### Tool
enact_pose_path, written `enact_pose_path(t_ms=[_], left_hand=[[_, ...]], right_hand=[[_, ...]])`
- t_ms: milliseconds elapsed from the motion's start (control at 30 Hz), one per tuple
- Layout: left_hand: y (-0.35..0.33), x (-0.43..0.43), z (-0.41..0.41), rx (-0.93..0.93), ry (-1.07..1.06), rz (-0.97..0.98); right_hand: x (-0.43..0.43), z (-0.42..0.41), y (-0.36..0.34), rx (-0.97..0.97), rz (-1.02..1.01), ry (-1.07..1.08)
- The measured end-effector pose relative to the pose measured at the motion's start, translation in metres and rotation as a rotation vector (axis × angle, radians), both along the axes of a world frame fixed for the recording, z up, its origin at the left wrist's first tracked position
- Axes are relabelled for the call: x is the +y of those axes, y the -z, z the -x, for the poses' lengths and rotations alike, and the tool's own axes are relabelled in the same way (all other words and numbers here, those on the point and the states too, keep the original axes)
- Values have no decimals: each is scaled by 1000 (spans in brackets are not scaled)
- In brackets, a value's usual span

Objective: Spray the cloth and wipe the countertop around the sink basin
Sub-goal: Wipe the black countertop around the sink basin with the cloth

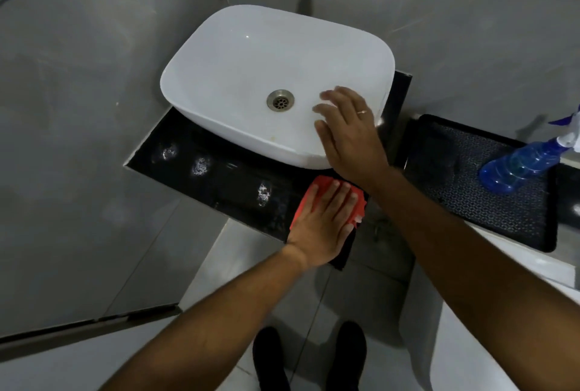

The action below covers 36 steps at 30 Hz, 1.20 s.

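cloth flat under left grip on countertop

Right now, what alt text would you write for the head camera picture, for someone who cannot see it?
A person's left hand presses a red cloth flat on a black countertop, while the right hand rests on the white sink basin. Foamy patches dot the countertop, and a blue spray bottle lies on a dark mat.

1. Sink basin sits on countertop, against the rear wall.
2. Cloth lies on the countertop just before the basin's near right corner, under the left hand.
3. Right hand rests on the basin's right rim.
4. Spray bottle lies on a mat, right of the basin.
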<state>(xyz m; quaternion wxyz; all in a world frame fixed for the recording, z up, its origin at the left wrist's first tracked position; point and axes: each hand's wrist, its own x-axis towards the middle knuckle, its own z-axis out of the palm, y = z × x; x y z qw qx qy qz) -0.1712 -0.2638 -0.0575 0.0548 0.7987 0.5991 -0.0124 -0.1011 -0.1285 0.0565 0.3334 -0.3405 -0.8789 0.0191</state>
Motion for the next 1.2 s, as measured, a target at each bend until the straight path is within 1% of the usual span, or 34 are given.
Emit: enact_pose_path(t_ms=[67, 167, 267, 467, 667, 767, 933, 1200], left_hand=[[1, 9, 9, -18, 30, -32], [5, 13, 34, -4, 30, -26], [7, 14, 70, 20, 11, -9], [7, 12, 143, -7, -5, -61], [4, 15, 222, -31, -53, -64], [1, 16, 256, -78, -62, -97], [0, 23, 304, -114, -68, -136], [-2, 33, 398, -55, -222, -97]], right_hand=[[2, 13, 0, -131, 37, -72], [4, 28, 1, -320, 118, -99], [8, 39, -1, -397, 179, -96], [6, 87, -8, -416, 269, -124], [4, 129, -2, -485, 300, -145], [5, 135, 3, -499, 314, -142], [5, 133, 5, -452, 367, -96], [4, 135, 3, -465, 402, -79]])
